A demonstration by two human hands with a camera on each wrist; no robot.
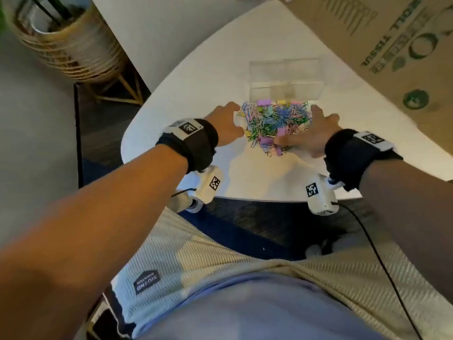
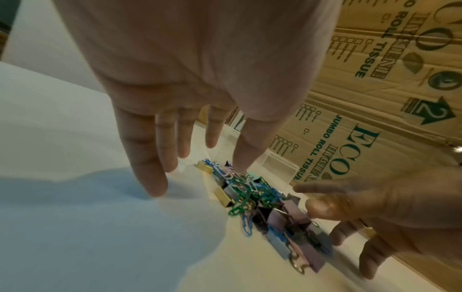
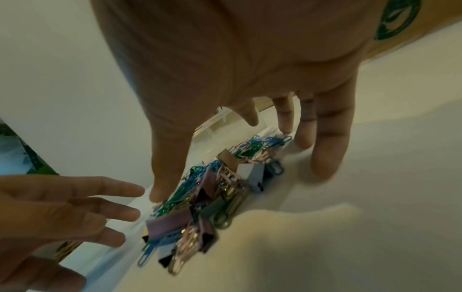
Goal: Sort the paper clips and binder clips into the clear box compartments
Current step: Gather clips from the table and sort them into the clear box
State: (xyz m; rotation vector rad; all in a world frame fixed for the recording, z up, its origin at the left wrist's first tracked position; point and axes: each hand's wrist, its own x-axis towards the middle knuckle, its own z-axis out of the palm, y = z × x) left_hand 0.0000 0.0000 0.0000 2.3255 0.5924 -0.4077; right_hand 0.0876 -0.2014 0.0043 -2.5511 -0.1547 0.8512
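A mixed heap of coloured paper clips and pastel binder clips (image 1: 275, 122) lies on the white table (image 1: 196, 77), just in front of the clear box (image 1: 285, 79). My left hand (image 1: 226, 123) lies at the heap's left edge with straight, spread fingers (image 2: 150, 173). My right hand (image 1: 315, 132) lies at the heap's right edge, fingers (image 3: 327, 150) straight, thumb touching the clips. The heap (image 2: 260, 199) sits between both hands, also in the right wrist view (image 3: 212, 197). Neither hand holds a clip. The clear box (image 2: 277, 166) shows behind the heap.
A large cardboard carton (image 1: 392, 50) printed "roll tissue" stands on the table at the right, close behind the clear box. A wicker plant pot (image 1: 68, 42) stands on the floor to the left. The table's front edge (image 1: 245, 198) lies near my knees.
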